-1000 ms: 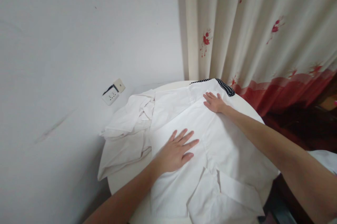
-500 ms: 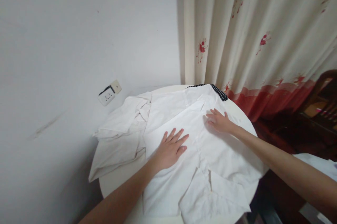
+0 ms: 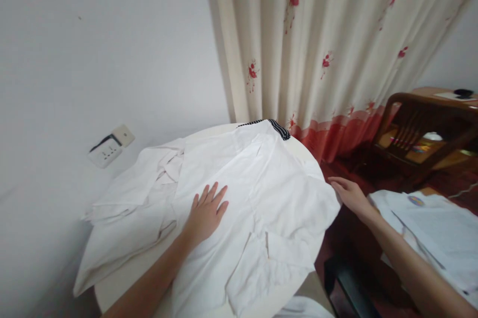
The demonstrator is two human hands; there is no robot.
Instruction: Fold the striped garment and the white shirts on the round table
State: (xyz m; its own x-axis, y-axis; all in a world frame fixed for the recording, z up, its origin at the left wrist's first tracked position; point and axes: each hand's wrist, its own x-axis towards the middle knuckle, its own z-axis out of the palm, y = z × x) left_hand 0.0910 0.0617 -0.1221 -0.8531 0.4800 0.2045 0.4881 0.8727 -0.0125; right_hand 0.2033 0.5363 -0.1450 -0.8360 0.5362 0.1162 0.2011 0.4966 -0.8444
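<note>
A white shirt (image 3: pixel 209 158) lies spread over a round white table (image 3: pixel 304 151), with creases across it and a black-and-white striped piece (image 3: pixel 279 129) showing at its far end. My left hand (image 3: pixel 204 216) rests flat on the middle of the cloth, fingers spread. Out at the shirt's right edge is my right hand (image 3: pixel 351 197), fingers stretched out and close together, touching the cloth that hangs past the table there. Its thumb is hard to make out. Folded white cloth (image 3: pixel 129 228) lies left of the shirt.
A wall with a socket (image 3: pixel 105 152) stands at the left, and a cream curtain (image 3: pixel 309 59) with red flowers hangs behind. Right of the table are a wooden chair (image 3: pixel 392 103) and a pile of white clothes (image 3: pixel 440 228). A dark object (image 3: pixel 349 283) is below.
My right hand has slid from the shirt's surface out to its right edge, and the cloth there sits higher. My left hand stays on the shirt. The view has turned right.
</note>
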